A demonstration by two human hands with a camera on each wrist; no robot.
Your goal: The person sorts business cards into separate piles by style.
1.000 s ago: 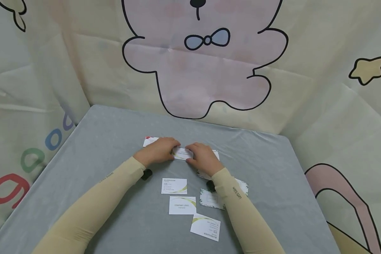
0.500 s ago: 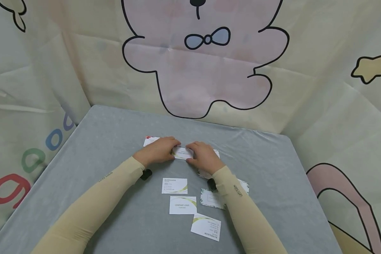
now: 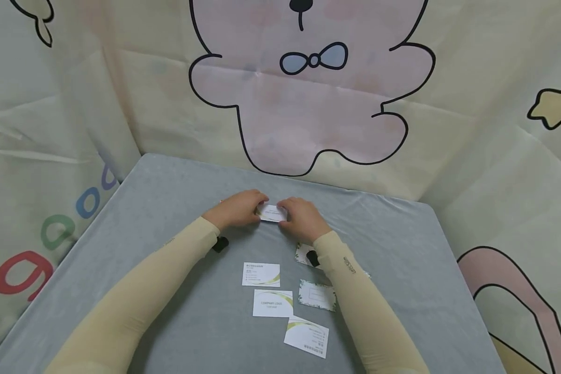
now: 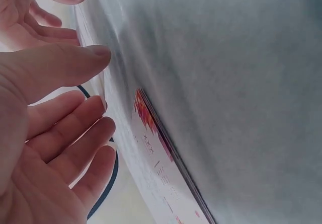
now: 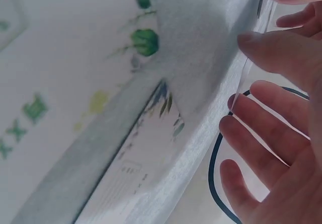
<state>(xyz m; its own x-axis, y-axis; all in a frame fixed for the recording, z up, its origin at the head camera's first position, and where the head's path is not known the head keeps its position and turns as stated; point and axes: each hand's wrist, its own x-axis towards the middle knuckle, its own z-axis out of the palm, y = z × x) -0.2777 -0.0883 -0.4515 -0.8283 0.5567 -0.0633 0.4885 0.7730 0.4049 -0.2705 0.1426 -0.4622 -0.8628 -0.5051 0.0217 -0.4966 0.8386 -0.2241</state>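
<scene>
When checked from head view, found white business card clamped at its short ends between left hand and right hand, toward far side of grey-covered counter; could not tell whether single or stacked. Noted COMPANY LOGO card nearer, touching slanted wave-patterned card at one corner. Recorded leaf-bordered card beside them, and red-patterned card stack near left hand.

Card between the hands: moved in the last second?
Yes. In the head view, the held card moved toward the table's far edge, away from the resting COMPANY LOGO card.
</scene>
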